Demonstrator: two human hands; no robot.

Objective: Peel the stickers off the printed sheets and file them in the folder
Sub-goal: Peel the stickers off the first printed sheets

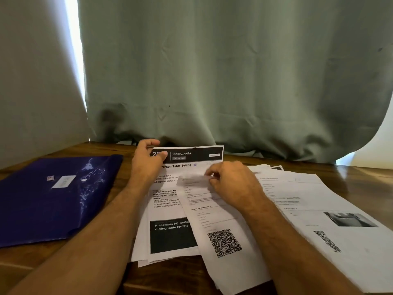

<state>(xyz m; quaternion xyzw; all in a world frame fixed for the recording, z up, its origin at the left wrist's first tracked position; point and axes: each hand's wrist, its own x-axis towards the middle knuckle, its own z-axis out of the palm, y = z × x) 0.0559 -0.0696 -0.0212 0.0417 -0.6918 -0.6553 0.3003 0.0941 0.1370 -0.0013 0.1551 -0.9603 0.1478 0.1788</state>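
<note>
A pile of printed sheets (170,211) lies in the middle of the wooden table. Its top sheet carries a black "DINING AREA" header. My left hand (146,160) grips that sheet's top left corner, thumb on the header. My right hand (231,182) pinches a pale, blurred sticker (193,180) over a tilted sheet with a QR code (224,242). A dark blue folder (53,199) lies flat on the left, with a white label and a small sticker (50,178) on its cover.
More printed sheets (319,209) fan out to the right, one with a grey photo and a QR code. A green curtain (212,81) hangs right behind the table's far edge. The near table edge runs along the bottom of the view.
</note>
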